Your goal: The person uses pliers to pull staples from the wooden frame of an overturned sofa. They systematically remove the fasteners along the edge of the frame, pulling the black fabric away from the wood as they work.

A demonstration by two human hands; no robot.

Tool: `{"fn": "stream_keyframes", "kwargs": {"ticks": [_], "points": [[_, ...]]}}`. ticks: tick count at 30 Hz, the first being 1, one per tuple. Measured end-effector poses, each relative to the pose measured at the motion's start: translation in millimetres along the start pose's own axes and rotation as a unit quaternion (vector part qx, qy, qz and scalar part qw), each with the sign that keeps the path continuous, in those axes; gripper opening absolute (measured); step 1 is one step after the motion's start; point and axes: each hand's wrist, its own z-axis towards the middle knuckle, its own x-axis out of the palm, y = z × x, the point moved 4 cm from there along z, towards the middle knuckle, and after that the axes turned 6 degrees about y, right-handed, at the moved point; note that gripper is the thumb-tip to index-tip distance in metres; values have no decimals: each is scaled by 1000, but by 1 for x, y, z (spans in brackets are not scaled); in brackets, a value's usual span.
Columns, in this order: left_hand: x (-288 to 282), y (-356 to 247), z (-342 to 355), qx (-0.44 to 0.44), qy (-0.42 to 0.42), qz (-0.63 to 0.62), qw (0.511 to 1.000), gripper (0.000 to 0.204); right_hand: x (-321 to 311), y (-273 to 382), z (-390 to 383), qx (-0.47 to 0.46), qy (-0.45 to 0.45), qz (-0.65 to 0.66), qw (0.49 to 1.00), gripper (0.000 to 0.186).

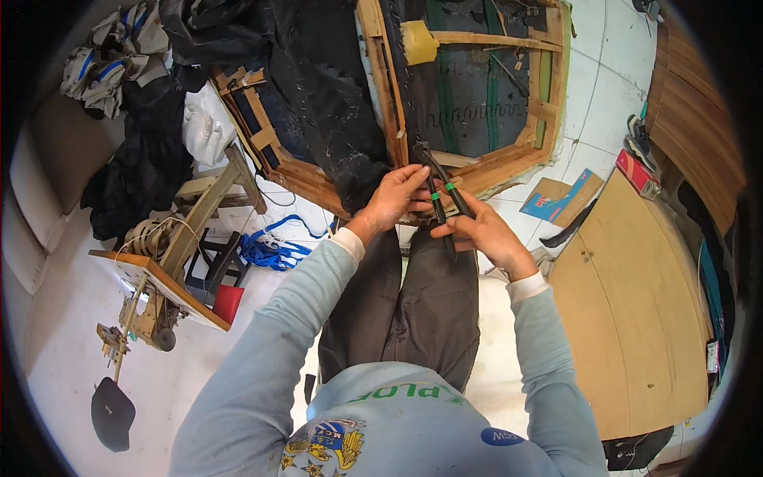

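A black two-handled tool (449,191) with green bands on its handles, perhaps pliers or cutters, has its head against the dark material at the lower inner edge of the wooden upholstery frame (493,38). My left hand (397,199) is beside the tool, fingertips closed near the upper part of one handle; whether they grip it or the material is hard to tell. My right hand (485,234) holds the tool's handles lower down, near my legs. A torn black cloth (318,111) hangs over the left part of the frame.
A sewing machine table (167,286) stands at left with blue straps (262,246) beside it. Black cloth (135,175) and a white sack (207,127) lie upper left. At right are a light wooden board (620,310), cardboard (556,199), a red box (636,171) and brown panels (691,111).
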Motion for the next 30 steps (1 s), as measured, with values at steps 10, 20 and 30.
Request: {"fn": "stream_keyframes", "kwargs": {"ticks": [10,20,30], "points": [[-3,-2,5,-28,25,-99,994,31,1,34,2,48,59,78,994,65],[5,-13,7,-52,31,-110,992,27,-2,37,9,58,-54,15,997,51],[-14,3,14,-41,40,-6,998,28,5,-49,36,-143,-131,-16,981,35]]}}
